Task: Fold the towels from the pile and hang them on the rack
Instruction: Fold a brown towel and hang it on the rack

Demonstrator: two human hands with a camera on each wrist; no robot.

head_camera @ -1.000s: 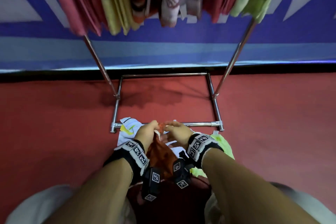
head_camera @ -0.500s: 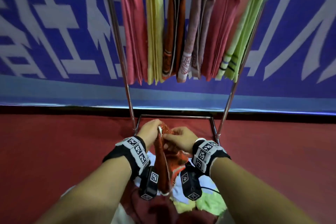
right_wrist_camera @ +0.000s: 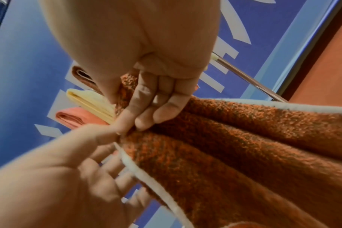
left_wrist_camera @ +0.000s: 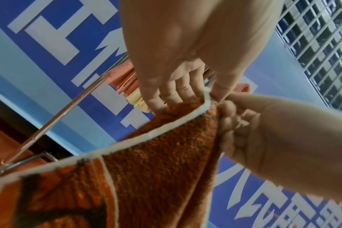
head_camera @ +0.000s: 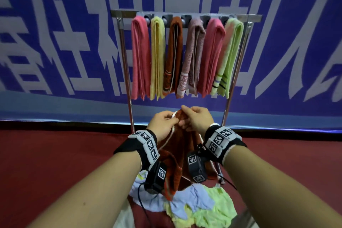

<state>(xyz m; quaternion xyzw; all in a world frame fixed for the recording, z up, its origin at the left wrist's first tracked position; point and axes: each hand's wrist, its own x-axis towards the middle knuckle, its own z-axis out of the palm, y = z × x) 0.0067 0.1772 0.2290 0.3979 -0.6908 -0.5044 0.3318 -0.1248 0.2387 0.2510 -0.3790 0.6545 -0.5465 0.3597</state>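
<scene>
A rust-orange towel point(head_camera: 178, 146) with a white edge hangs from both my hands in front of the rack point(head_camera: 185, 13). My left hand point(head_camera: 171, 119) pinches the white-edged top corner, seen close in the left wrist view as the towel point(left_wrist_camera: 156, 162) under my left hand's fingers point(left_wrist_camera: 172, 95). My right hand point(head_camera: 187, 119) grips the same top edge right beside it, its fingers point(right_wrist_camera: 156, 108) curled over the towel point(right_wrist_camera: 244, 138). The two hands touch. The towel's lower end reaches the pile point(head_camera: 203, 207) of light blue, green and white towels on the floor.
Several folded towels hang side by side on the rack: pink point(head_camera: 139, 57), yellow point(head_camera: 157, 55), rust point(head_camera: 174, 53), mauve point(head_camera: 192, 57), pink again and green point(head_camera: 229, 55). A blue banner wall point(head_camera: 55, 42) stands behind it. Red floor point(head_camera: 55, 163) spreads to both sides.
Both hands have risen from just above the pile to below the hanging towels, lifting the orange towel so it hangs longer. The head view has tilted up to show the rack's top bar.
</scene>
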